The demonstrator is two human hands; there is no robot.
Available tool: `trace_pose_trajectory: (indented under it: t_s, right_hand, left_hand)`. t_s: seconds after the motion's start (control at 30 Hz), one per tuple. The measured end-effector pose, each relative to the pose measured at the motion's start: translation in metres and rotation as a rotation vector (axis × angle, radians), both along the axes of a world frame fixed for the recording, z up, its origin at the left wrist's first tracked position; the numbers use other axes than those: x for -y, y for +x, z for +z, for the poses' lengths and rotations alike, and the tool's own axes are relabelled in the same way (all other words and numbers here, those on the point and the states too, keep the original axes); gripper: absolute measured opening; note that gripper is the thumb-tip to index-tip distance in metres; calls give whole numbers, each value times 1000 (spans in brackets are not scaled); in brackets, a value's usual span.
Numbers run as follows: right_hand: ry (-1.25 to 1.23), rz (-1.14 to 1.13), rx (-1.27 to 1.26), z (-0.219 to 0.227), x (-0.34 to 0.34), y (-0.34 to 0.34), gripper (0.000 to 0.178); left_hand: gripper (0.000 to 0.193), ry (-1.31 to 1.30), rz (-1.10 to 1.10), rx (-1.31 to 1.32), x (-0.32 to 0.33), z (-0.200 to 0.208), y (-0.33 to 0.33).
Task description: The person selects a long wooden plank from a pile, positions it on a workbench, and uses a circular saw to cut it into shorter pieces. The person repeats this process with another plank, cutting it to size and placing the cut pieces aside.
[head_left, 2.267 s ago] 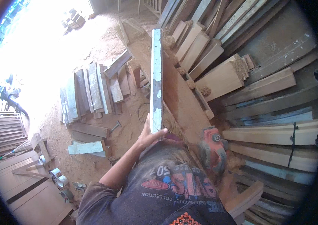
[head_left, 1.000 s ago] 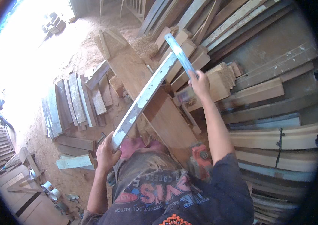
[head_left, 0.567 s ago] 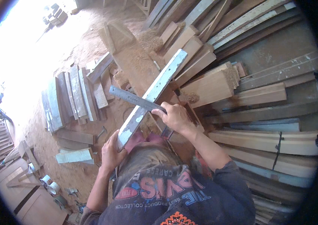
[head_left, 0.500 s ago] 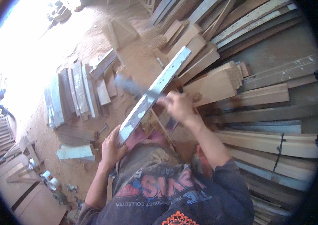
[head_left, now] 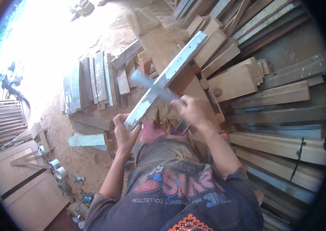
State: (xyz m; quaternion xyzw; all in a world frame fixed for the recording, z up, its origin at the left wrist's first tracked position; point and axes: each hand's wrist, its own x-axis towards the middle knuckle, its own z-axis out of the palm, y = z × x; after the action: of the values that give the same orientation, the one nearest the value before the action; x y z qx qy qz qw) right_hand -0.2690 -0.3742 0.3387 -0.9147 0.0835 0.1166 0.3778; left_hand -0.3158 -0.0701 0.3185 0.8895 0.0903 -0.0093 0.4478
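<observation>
A long wooden bar (head_left: pixel 178 65) with worn whitish paint and small dark marks slants from near my body up toward the far right. My left hand (head_left: pixel 126 133) is closed around its near end. My right hand (head_left: pixel 195 111) is closed on the near end of a flat grey blade-like tool (head_left: pixel 143 79), smeared by motion. The tool crosses over the bar near its middle, its far end sticking out to the left. Whether its edge touches the wood I cannot tell.
A brown plank (head_left: pixel 190 86) lies beyond my right hand. Stacked timber (head_left: pixel 236 79) fills the right side. Painted boards (head_left: pixel 101 79) lie in a row at the left on sandy ground. White cups (head_left: pixel 59 172) and wooden panels (head_left: pixel 36 188) are at the lower left.
The view has shifted, so the surroundings sit farther right. My left hand still grips the bar; the right hand and tool have changed angle slightly over it.
</observation>
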Motion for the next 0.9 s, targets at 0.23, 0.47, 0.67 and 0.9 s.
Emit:
trace_pose_trajectory:
  t_s: [0.23,0.47,0.67,0.9]
  right_hand:
    - [-26,218,130,-7,-45,-42,52]
    - [40,-3,89,-5,-35,-32,51]
    - [-62,260,124,2,-62,-65,54]
    - [500,-639,240,62,65,-121,40]
  left_hand:
    - [69,-163,111,92,3,-16,-20]
    - [73,-398,148,193,10,-37,-41]
    - [77,-507,223,92,17,-39,-43]
    - [56,-258,-44,72,-15,-35,-19]
